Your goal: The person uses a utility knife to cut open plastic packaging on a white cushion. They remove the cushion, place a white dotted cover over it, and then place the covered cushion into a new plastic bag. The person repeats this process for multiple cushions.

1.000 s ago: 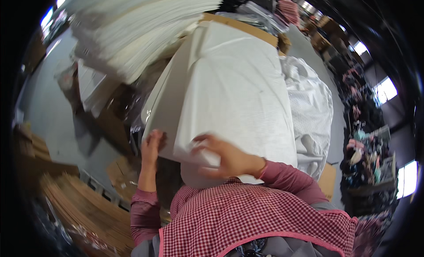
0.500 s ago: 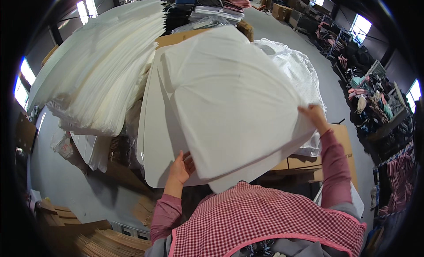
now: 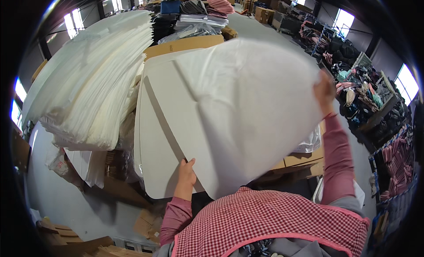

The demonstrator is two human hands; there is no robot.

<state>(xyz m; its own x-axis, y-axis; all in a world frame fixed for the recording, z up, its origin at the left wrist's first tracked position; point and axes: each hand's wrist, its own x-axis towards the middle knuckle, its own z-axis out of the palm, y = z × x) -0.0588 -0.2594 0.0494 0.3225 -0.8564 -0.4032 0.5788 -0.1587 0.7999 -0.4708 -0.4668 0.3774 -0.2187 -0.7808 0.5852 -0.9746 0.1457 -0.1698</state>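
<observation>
While the right hand (image 3: 324, 92) clasps the right edge of a white sheet (image 3: 274, 98), the left hand (image 3: 187, 173) touches a pale panel (image 3: 183, 118) beneath, grip unclear; right, a striped-rimmed container (image 3: 389, 145) holds pink cloth (image 3: 395, 171).

Smooth, matt sheet (image 3: 269, 98); glossy plastic film (image 3: 194, 32)

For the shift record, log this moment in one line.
Left hand: at white pile; right hand: holding top sheet edge; white stack: left
</observation>
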